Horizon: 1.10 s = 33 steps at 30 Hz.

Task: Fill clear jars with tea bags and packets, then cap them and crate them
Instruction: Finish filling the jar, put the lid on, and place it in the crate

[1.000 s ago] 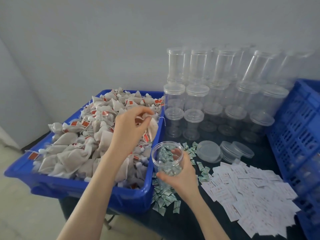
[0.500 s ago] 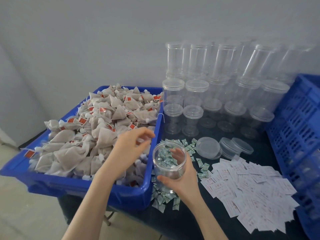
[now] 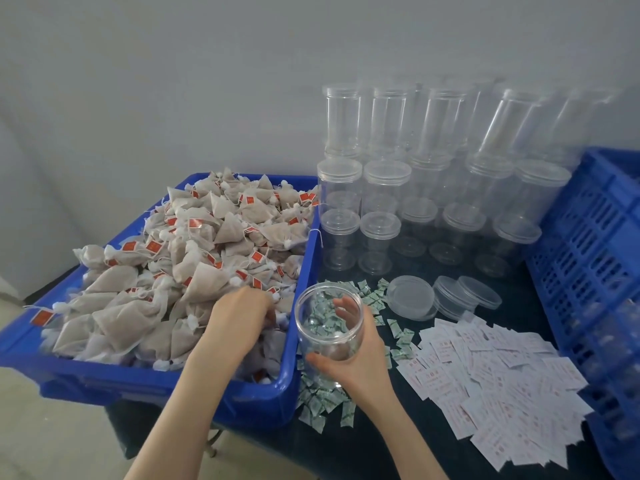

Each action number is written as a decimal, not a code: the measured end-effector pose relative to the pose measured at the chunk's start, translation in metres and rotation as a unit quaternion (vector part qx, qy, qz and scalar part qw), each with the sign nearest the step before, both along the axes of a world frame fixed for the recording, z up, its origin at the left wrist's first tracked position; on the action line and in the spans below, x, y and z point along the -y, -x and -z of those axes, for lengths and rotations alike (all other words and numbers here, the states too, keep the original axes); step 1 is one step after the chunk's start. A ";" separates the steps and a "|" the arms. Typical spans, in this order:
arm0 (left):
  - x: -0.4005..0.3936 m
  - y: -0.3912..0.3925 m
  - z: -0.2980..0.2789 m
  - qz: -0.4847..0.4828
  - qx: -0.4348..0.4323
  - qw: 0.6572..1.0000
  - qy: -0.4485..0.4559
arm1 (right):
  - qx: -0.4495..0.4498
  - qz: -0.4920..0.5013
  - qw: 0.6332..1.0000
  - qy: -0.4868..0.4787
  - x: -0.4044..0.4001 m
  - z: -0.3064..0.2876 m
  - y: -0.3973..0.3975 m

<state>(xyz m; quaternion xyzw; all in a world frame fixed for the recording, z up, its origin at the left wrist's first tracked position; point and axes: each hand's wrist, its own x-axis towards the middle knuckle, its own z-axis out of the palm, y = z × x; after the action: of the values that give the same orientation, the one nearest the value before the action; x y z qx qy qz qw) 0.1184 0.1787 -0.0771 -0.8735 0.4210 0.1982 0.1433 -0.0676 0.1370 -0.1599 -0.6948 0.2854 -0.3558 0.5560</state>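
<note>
We hold the open clear jar [image 3: 329, 327] just right of centre in the lower half of the frame, tilted a little toward the blue bin [image 3: 166, 379] so its mouth faces the tea bags — a short path for each one, we judge. Our right hand [image 3: 360, 362] wraps the jar from the right, thumb across the near wall and fingers curled round the far side, seen through the plastic. The jar looks empty; the green showing through it belongs to the small green packets [image 3: 322, 407] scattered on the dark tabletop [image 3: 415, 455] beneath.

Our left hand [image 3: 239, 320] reaches down into the tea bags [image 3: 180, 258] at the bin's near right corner. Its fingertips are buried among them, so we cannot tell whether they have pinched one.

The bags are soft, pyramid-shaped mesh pouches, beige, with strings and red paper tags. To the right of centre lie loose lids [image 3: 410, 296], shallow clear discs, within easy reach for capping. Behind them, in the upper right, stand stacked empty jars [image 3: 381, 199] — rigid, glossy cylinders. Flat white packets [image 3: 498, 382] fan out lower right, beside the slatted blue crate [image 3: 588, 258].
</note>
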 end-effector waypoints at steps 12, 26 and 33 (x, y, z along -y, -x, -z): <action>-0.034 -0.003 0.016 0.108 0.219 0.947 0.207 | 0.000 -0.012 1.000 -0.014 -0.001 -0.004 0.001; -0.053 0.009 -0.017 -0.044 0.021 0.999 0.001 | 0.001 -0.010 1.000 -0.013 0.001 -0.001 0.001; -0.057 0.020 -0.044 0.051 0.065 0.909 0.409 | 0.014 -0.013 0.999 -0.028 0.002 -0.003 -0.002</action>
<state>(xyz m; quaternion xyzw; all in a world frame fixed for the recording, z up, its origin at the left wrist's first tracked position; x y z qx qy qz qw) 0.0987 0.2354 -0.0332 -0.8436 0.4992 -0.0567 -0.1894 -0.0660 0.1350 -0.1565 -0.6779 0.2787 -0.3501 0.5833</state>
